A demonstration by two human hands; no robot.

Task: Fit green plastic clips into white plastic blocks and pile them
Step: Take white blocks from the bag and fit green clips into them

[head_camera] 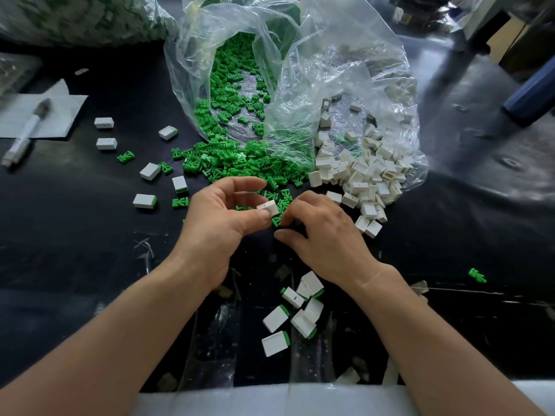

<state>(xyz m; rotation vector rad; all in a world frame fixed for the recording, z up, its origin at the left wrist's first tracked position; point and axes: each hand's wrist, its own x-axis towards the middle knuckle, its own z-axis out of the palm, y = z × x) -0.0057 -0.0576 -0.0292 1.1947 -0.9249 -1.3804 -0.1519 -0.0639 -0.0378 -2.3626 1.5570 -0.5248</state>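
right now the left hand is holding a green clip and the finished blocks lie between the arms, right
No: the head view shows the left hand pinching a white block, not a green clip. The finished blocks do lie between the arms.

There are two hands, left hand (216, 226) and right hand (327, 238), one held white block (268, 208), one marker pen (25, 132), two open bags (192, 64), six finished blocks (274, 319) nearest.
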